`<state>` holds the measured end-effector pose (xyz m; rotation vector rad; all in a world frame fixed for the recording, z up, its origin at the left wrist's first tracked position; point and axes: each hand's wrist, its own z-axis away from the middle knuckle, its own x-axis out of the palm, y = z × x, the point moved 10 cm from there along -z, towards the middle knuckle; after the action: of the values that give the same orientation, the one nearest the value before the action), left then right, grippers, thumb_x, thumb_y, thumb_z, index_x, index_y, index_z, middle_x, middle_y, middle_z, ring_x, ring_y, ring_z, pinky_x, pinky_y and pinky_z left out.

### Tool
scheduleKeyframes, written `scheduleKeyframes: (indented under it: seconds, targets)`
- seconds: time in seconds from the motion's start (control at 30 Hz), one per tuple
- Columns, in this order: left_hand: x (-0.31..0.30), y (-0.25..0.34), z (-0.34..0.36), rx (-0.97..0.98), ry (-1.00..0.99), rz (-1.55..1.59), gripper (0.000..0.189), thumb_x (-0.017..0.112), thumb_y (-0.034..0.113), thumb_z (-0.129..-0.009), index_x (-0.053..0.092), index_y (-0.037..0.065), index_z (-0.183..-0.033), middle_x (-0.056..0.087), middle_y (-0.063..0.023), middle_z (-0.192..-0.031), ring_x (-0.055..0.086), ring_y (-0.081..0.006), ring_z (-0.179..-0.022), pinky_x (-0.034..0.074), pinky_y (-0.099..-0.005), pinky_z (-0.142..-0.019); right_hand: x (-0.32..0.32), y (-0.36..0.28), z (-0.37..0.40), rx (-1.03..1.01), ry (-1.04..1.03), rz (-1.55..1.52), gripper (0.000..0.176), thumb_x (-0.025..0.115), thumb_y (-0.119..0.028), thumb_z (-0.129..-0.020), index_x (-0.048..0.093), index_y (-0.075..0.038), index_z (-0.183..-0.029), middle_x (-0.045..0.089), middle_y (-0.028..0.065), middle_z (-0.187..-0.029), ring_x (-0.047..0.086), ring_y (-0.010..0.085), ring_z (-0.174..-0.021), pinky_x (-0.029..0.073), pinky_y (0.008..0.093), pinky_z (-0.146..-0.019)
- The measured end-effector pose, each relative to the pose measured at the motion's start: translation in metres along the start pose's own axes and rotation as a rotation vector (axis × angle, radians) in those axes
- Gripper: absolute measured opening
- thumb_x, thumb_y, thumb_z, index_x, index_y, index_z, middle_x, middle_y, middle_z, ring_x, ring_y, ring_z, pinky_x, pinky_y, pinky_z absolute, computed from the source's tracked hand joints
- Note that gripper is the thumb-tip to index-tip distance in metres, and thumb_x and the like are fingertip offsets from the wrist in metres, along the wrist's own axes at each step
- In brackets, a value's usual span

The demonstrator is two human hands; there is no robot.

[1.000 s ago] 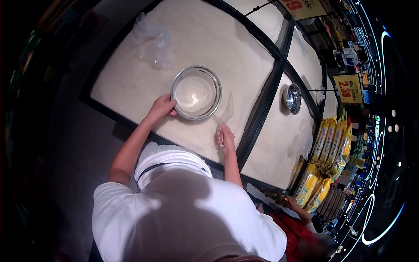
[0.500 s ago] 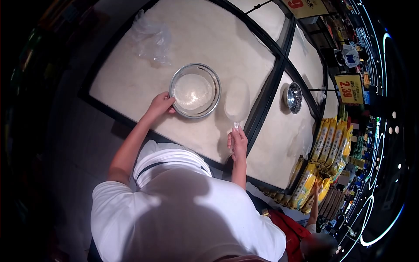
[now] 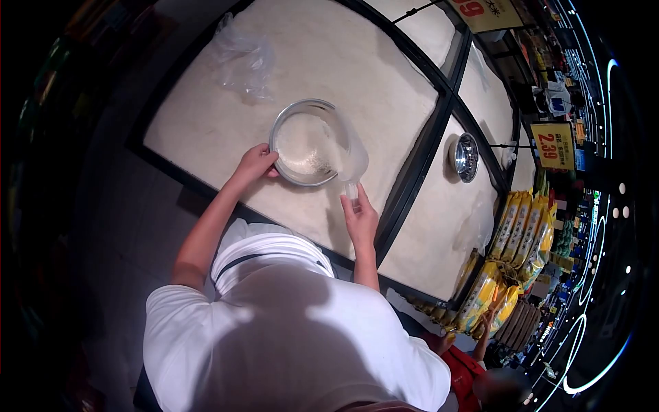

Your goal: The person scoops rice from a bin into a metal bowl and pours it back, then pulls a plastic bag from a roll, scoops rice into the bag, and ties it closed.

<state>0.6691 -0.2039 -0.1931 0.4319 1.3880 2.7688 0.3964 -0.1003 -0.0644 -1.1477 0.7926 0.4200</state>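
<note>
My left hand (image 3: pixel 258 163) grips the left rim of a round metal bowl (image 3: pixel 307 180), which holds white grains like rice. In my right hand (image 3: pixel 361 218) is the handle of a clear scoop (image 3: pixel 353 154). The scoop is tilted over the bowl's right side, and grains show between its mouth and the bowl. Beneath both lies a wide black-framed bin of pale grain (image 3: pixel 384 89).
A crumpled clear plastic bag (image 3: pixel 244 58) lies on the grain at the upper left. Another metal bowl (image 3: pixel 466 158) rests in the adjoining bin. Yellow packages (image 3: pixel 519 223), price signs (image 3: pixel 553 147) and another person's arm (image 3: pixel 484 334) are at the right.
My right hand has brought the scoop left and tilted it over the bowl. The other person's arm has shifted near the yellow packages. My left hand still holds the bowl.
</note>
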Motion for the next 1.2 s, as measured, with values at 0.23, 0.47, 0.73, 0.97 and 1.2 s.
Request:
scheduleKeyframes:
  seconds: [0.23, 0.47, 0.73, 0.97, 1.2]
  targets:
    - [0.001, 0.005, 0.005, -0.021, 0.006, -0.001, 0.017, 0.055, 0.013, -0.090, 0.057, -0.003, -0.095, 0.063, -0.0080, -0.080, 0.064, -0.0110, -0.062, 0.053, -0.0206, -0.055, -0.034, 0.041, -0.004, 0.184, 0.161, -0.200, 0.057, 0.071, -0.030, -0.087, 0.052, -0.008, -0.137, 0.058, 0.0015, -0.065, 0.053, 0.0084, -0.054, 0.045, 0.0245, -0.053]
    - [0.001, 0.002, 0.002, -0.018, 0.007, -0.007, 0.017, 0.055, 0.014, -0.090, 0.056, -0.003, -0.095, 0.063, -0.0080, -0.080, 0.064, -0.0111, -0.062, 0.053, -0.0203, -0.055, -0.012, 0.124, -0.012, 0.281, -0.026, 0.109, 0.059, 0.069, -0.032, -0.088, 0.051, -0.006, -0.137, 0.062, 0.0033, -0.067, 0.056, 0.0094, -0.053, 0.044, 0.0246, -0.047]
    - [0.000, 0.001, 0.002, -0.023, 0.012, -0.013, 0.019, 0.055, 0.014, -0.090, 0.057, -0.003, -0.097, 0.063, -0.0087, -0.081, 0.063, -0.0107, -0.061, 0.053, -0.0202, -0.055, 0.061, 0.120, 0.001, 0.577, -0.221, -0.816, 0.027, 0.063, -0.029, -0.093, 0.060, -0.008, -0.110, 0.057, -0.0004, -0.064, 0.050, 0.0071, -0.047, 0.039, 0.0210, -0.040]
    - [0.003, 0.009, 0.008, -0.017, 0.011, -0.009, 0.018, 0.055, 0.015, -0.090, 0.056, -0.003, -0.095, 0.064, -0.0089, -0.081, 0.063, -0.0111, -0.062, 0.053, -0.0204, -0.055, 0.068, 0.112, 0.015, 0.580, -0.198, -1.073, 0.027, 0.060, -0.031, -0.095, 0.057, -0.010, -0.113, 0.058, 0.0003, -0.067, 0.051, 0.0070, -0.048, 0.040, 0.0205, -0.039]
    - [0.000, 0.003, 0.003, -0.021, 0.018, -0.019, 0.019, 0.056, 0.015, -0.090, 0.056, -0.003, -0.095, 0.064, -0.0084, -0.081, 0.063, -0.0110, -0.061, 0.053, -0.0205, -0.055, 0.033, 0.089, 0.006, 0.434, -0.075, -1.004, 0.024, 0.059, -0.029, -0.096, 0.058, -0.011, -0.112, 0.057, 0.0004, -0.068, 0.052, 0.0056, -0.050, 0.042, 0.0195, -0.039]
